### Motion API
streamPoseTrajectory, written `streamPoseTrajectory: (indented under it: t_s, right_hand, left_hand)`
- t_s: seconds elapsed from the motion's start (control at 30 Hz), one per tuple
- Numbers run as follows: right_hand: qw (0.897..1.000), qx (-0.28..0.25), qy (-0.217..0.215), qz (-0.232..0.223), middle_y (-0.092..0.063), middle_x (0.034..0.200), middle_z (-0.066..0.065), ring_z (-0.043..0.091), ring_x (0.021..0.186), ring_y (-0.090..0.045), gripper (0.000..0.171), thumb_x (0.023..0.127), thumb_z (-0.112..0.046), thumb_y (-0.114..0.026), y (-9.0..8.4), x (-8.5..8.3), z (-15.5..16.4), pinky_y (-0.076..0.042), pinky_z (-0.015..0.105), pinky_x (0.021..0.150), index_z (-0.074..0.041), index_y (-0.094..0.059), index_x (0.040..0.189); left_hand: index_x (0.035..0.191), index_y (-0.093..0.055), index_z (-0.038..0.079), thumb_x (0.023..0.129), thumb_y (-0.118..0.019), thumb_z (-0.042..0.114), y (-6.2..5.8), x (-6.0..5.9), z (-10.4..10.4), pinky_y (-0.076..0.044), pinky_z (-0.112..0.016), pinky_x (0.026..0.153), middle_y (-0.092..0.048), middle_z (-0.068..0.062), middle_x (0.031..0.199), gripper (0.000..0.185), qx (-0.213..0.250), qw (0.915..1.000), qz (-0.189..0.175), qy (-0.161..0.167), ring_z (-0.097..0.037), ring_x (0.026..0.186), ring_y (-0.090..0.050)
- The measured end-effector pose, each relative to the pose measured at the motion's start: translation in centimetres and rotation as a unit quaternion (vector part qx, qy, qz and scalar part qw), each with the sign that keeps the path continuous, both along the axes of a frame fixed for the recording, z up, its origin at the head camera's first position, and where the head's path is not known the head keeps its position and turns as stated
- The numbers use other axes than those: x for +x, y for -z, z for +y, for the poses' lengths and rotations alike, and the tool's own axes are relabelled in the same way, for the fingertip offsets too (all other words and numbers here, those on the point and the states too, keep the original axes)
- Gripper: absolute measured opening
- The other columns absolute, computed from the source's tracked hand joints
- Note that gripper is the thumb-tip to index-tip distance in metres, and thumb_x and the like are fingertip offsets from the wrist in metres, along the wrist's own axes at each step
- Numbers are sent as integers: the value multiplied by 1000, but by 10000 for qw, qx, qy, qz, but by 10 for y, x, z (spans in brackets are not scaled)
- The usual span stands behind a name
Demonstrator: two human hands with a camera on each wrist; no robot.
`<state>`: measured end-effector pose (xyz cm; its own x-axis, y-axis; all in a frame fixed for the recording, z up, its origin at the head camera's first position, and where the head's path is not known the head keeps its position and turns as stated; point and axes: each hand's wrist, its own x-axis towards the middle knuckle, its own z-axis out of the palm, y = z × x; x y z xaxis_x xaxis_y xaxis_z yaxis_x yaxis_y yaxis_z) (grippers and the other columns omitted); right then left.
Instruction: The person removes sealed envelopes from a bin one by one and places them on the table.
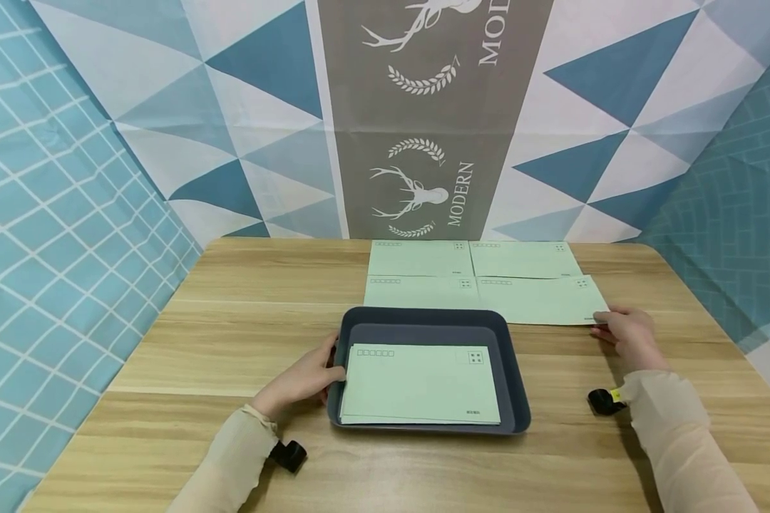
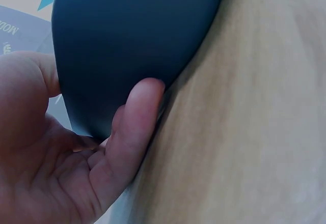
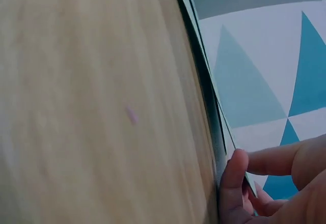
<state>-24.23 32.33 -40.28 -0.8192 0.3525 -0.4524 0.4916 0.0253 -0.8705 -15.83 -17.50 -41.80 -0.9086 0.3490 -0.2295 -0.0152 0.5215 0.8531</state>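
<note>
Across the lower frame, wooden bench (image 1: 231, 342). At centre, dark tray (image 1: 513, 385) with a stack of green envelopes (image 1: 417, 385). Above it, four more in a grid. Left hand (image 1: 301, 381) curled round the tray's left rim, steadying. Right hand (image 1: 625, 331), fingers (image 3: 232, 183) pinching the corner of the lower-right envelope (image 1: 545, 299). Laying-out step, probably; next calls for release and another sheet.

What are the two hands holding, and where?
Left hand grips the tray at its left rim. Right hand pinches an envelope by its near right corner.
</note>
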Motion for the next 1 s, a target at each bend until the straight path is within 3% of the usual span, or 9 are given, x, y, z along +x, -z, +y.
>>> streamPoseTrajectory:
  t_s: [0.1,0.23,0.5,0.8,1.0]
  right_hand:
    - [9970,557,-517,127,-51,72,-5,4,59,-56,54,86,-5,-52,0,1,1,-54,22,61,11,-31,133]
    - [9938,773,-781,194,-50,72,-4,4,58,-54,49,86,-5,-52,0,1,3,-53,21,58,14,-34,127]
    - [9943,835,-663,-43,-48,76,1,5,56,-54,43,84,-5,-54,-1,-1,4,-52,21,59,11,-39,121]
    - [9943,841,-637,-124,-48,75,2,6,55,-53,22,83,-2,-55,-1,-2,6,-51,20,56,3,-45,101]
    - [9949,778,-635,-77,-49,77,3,6,56,-54,29,84,-2,-53,0,-1,5,-52,20,58,7,-44,110]
  left_hand:
    - [145,-10,5,80,-50,8,0,0,0,-49,-35,42,-56,-22,97,77,-6,10000,-22,-10,-19,47,-53]
    - [145,-9,4,80,-50,9,-1,0,0,-49,-35,43,-57,-20,92,77,-3,10000,-55,-17,-19,47,-53]
    - [145,-9,4,81,-50,9,-1,0,0,-49,-35,43,-56,-19,92,77,15,10000,-64,-7,-19,47,-53]
    - [145,-10,3,81,-50,8,-1,-1,0,-49,-35,42,-56,-19,92,75,50,10000,8,73,-18,48,-54]
    - [145,-10,4,81,-51,8,-2,0,0,-49,-35,43,-56,-19,92,76,49,10000,-45,63,-19,49,-54]
